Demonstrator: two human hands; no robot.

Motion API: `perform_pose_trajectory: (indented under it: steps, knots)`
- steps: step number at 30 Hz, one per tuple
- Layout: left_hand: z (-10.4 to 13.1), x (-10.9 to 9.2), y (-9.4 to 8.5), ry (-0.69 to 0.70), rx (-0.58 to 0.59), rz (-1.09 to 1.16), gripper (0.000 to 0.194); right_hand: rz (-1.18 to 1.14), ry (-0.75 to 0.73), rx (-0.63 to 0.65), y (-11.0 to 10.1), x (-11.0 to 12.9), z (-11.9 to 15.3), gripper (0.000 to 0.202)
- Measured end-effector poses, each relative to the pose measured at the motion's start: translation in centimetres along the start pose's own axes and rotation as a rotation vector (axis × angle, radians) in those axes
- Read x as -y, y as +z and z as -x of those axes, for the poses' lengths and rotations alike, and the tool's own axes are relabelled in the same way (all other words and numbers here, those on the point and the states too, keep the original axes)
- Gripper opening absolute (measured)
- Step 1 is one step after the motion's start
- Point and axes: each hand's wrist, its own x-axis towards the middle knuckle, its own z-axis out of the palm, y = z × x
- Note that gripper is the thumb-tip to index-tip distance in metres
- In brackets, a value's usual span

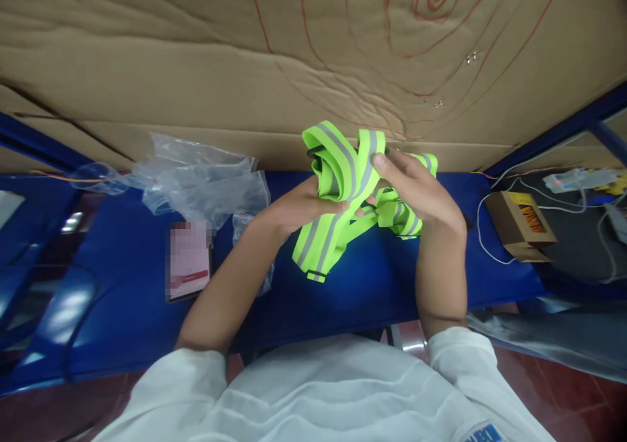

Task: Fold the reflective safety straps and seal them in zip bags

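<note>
Bright yellow-green reflective straps (343, 161) with a grey stripe are bunched between my hands, above the blue table. My left hand (318, 204) is closed around the folded bands, its fingers partly hidden behind them. With thumb on the front, my right hand (411, 177) pinches a raised loop of the same strap. A black buckle (316, 276) sits at the lower end of the part that hangs below my left hand. More of the strap lies heaped (399, 213) by my right wrist.
Clear plastic bags (196, 174) lie at the left, with a phone-like flat object (189, 262) below them, its face blurred out. A small cardboard box (522, 223) and white cables stand at the right. Behind rises a cardboard panel (196, 83) with red curved lines.
</note>
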Motion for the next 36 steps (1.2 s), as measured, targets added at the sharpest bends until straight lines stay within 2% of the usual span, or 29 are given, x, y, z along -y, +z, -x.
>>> perform_pose_trajectory:
  steps: [2, 3, 6, 8, 12, 16, 19, 21, 23, 26, 28, 31, 33, 36]
  knots:
    - [0.1, -0.2, 0.0, 0.021, -0.02, -0.096, 0.049, -0.1, 0.037, 0.144, 0.4, -0.4, -0.2, 0.052]
    - [0.2, -0.4, 0.0, 0.027, -0.025, -0.161, 0.052, -0.137, 0.045, 0.163, 0.6, -0.5, -0.4, 0.051]
    - [0.9, -1.4, -0.7, 0.043, -0.007, -0.362, 0.066, -0.146, -0.007, 0.047, 1.3, -0.8, -0.7, 0.046]
    - [1.5, -2.0, -1.5, 0.066, -0.008, -0.422, 0.076, -0.132, -0.042, -0.056, 1.7, -0.9, -0.9, 0.045]
    - [2.5, -2.6, -2.5, 0.113, -0.075, -0.362, 0.076, -0.153, -0.125, -0.184, 2.0, -1.0, -1.1, 0.046]
    - [2.4, -3.0, -1.1, 0.164, -0.253, -0.338, 0.064, -0.174, -0.117, -0.206, 2.6, -0.8, -1.1, 0.049]
    - [2.0, -3.4, 0.1, 0.245, -0.297, -0.353, 0.058, -0.187, -0.059, -0.248, 3.1, -0.2, -1.0, 0.055]
    - [1.7, -3.3, 0.3, 0.286, -0.331, -0.313, 0.06, -0.261, -0.023, -0.215, 3.3, 0.3, -0.9, 0.064]
    - [1.4, -3.1, 0.3, 0.298, -0.386, -0.264, 0.061, -0.374, 0.028, -0.11, 3.2, 0.9, -0.8, 0.07]
    - [1.2, -2.6, 0.1, 0.301, -0.47, -0.181, 0.063, -0.489, 0.104, -0.017, 3.0, 1.4, -0.8, 0.063]
    - [1.1, -2.5, -0.1, 0.299, -0.471, -0.114, 0.066, -0.505, 0.131, -0.044, 3.0, 1.3, -0.8, 0.055]
    - [1.3, -2.8, -0.2, 0.287, -0.401, -0.075, 0.064, -0.49, 0.147, -0.045, 3.1, 0.9, -0.9, 0.047]
    - [1.5, -3.2, -0.2, 0.3, -0.367, -0.125, 0.06, -0.476, 0.116, -0.055, 3.4, 0.8, -0.8, 0.044]
    - [1.9, -3.9, 0.0, 0.299, -0.412, -0.247, 0.06, -0.44, 0.028, -0.159, 3.8, 1.0, -0.7, 0.041]
